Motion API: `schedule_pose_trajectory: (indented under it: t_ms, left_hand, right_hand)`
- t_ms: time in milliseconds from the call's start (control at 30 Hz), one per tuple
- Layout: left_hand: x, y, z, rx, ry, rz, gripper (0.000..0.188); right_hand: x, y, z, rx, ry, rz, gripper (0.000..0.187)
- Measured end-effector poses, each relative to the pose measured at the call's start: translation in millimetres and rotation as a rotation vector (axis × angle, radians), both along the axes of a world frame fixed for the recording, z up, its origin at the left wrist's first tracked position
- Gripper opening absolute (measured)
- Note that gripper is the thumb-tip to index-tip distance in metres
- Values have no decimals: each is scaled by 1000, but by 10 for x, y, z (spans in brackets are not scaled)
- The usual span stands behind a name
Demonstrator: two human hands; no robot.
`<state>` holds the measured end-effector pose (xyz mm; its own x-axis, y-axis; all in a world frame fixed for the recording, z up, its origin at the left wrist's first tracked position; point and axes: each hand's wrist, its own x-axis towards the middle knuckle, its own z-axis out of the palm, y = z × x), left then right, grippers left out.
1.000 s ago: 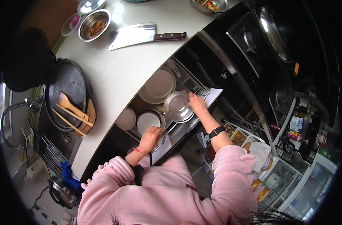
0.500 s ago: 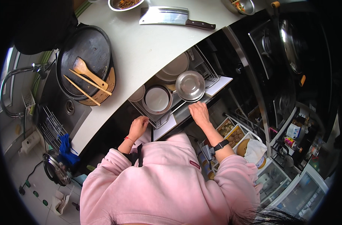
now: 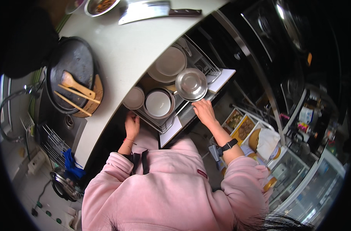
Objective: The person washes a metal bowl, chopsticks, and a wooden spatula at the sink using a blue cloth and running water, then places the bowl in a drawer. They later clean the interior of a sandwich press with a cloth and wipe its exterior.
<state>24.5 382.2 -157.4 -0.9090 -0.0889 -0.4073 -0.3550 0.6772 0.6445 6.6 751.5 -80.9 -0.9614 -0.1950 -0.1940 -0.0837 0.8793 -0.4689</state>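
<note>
A drawer point(image 3: 171, 131) stands pulled out below the counter, with a wire rack inside. My right hand point(image 3: 203, 111) is closed over its front edge, fingertips close beneath a shiny metal bowl point(image 3: 191, 84). My left hand point(image 3: 132, 125) is beside the drawer's left side, fingers loosely bent and apart, with no object visible in it. In the rack lie a round white bowl with a dark rim point(image 3: 159, 104), a small pale plate point(image 3: 133, 97) and larger stacked plates point(image 3: 170, 62). The underside of my right fingers is hidden.
On the counter point(image 3: 125, 54) lie a cleaver point(image 3: 144, 12) and a bowl of food point(image 3: 101, 5). A black pan point(image 3: 69, 65) with a wooden spatula point(image 3: 76, 84) and chopsticks covers part of the sink. Right of me stand a produce bin point(image 3: 245, 129) and a glass-fronted cabinet point(image 3: 298, 188).
The drawer shows farther out, with the small plate at left now fully visible. My left hand has left the front corner for the drawer's left side. The view has shifted.
</note>
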Motion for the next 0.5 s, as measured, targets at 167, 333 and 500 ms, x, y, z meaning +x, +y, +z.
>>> schedule_pose_trajectory:
  t_ms: [167,333,500]
  left_hand:
    - [-273,-169,-349,-138,7,-28,52]
    - [-462,-241,-592,42,-40,176,55]
    - [-534,-349,-679,69,-115,256,50]
  right_hand:
    - [89,113,-31,-92,-14,-45,20]
    - [109,111,-130,-96,111,-51,15]
    - [200,114,-199,-160,160,-99,12]
